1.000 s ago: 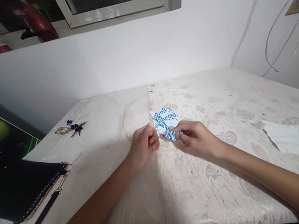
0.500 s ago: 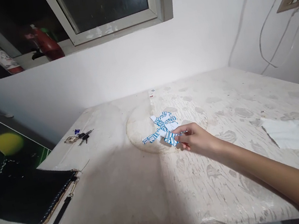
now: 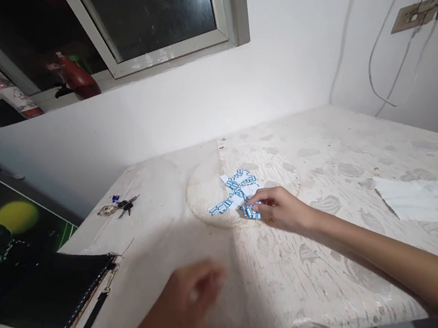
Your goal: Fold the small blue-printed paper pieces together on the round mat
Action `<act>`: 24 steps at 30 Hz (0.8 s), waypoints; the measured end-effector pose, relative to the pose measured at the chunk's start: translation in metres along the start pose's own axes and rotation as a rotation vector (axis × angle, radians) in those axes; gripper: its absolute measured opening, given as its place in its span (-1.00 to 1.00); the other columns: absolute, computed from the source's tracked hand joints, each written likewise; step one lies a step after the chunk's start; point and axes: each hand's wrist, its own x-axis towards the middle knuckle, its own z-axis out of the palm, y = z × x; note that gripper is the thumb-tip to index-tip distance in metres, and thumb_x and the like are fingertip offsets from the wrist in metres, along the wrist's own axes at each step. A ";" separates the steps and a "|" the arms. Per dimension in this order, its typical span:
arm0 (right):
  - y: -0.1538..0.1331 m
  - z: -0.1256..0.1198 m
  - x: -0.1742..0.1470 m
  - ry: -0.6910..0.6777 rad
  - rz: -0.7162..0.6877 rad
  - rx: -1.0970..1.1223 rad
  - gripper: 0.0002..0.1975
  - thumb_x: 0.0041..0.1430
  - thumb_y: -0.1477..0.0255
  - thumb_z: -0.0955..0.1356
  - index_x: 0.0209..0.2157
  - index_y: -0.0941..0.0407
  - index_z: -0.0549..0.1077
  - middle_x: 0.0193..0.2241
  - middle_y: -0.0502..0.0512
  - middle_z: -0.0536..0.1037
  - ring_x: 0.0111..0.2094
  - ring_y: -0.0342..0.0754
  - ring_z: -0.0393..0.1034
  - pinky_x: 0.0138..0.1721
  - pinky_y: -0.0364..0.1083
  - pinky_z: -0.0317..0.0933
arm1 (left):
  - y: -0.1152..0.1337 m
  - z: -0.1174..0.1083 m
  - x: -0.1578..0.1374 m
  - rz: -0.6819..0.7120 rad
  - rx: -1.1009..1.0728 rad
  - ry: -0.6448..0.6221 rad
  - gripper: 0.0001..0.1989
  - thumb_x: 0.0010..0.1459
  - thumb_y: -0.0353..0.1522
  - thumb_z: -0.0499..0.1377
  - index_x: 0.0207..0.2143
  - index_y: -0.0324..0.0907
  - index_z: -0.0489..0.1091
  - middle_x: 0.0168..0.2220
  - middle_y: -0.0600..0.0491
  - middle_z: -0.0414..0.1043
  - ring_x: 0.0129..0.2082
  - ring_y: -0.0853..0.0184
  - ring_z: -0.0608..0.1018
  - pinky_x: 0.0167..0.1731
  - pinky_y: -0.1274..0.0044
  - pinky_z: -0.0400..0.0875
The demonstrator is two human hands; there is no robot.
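Observation:
A white paper cut-out (image 3: pixel 236 199) with blue-outlined blocks and a jagged, branching outline is in the middle of the table. My right hand (image 3: pixel 278 207) pinches its near right end between thumb and fingers. Part of that end is hidden by my fingertips. Whether the cut-out is one sheet or several pieces, I cannot tell. Nearer the table's front edge, my left hand (image 3: pixel 193 293) is over the table, apart from the paper. Motion smears its fingers, and nothing can be made out in them.
Keys (image 3: pixel 126 205) lie at the left, and a black bag (image 3: pixel 75 283) with a strap rests at the near left. A white cloth (image 3: pixel 428 203) lies at the right. Red bottles (image 3: pixel 78 75) stand on the windowsill against the back wall.
My left hand has come into view from below. My right hand still pinches the paper's end, which has shifted and turned slightly. The camera view has tilted a little.

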 end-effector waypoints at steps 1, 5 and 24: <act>-0.001 -0.002 0.001 0.025 -0.057 -0.074 -0.83 0.06 0.42 0.28 -0.36 0.13 0.50 -0.49 0.06 0.45 -0.51 -0.15 0.23 -0.46 -0.12 0.10 | 0.004 0.004 0.027 0.082 0.038 0.057 -0.80 0.11 -0.26 0.07 -0.47 -0.19 0.35 -0.53 0.15 0.30 -0.56 0.45 0.34 -0.58 0.61 0.24; 0.000 -0.005 0.004 0.046 -0.154 -0.230 -0.84 0.07 0.50 0.25 -0.38 0.14 0.48 -0.42 0.06 0.46 -0.43 -0.14 0.26 -0.36 -0.12 0.14 | 0.012 0.028 0.115 0.345 0.192 0.196 -0.75 0.05 -0.31 0.11 -0.18 -0.14 0.30 -0.34 0.09 0.33 -0.49 0.42 0.38 -0.52 0.57 0.28; -0.010 -0.006 -0.001 -0.120 -0.112 -0.442 -0.63 -0.03 0.65 0.20 -0.18 0.13 0.42 -0.37 0.09 0.47 -0.48 -0.15 0.25 -0.43 -0.13 0.10 | -0.014 0.066 0.128 0.498 0.431 0.266 -0.81 0.19 -0.44 -0.12 -0.30 -0.19 0.27 -0.34 0.01 0.37 -0.32 0.32 0.41 -0.34 0.48 0.31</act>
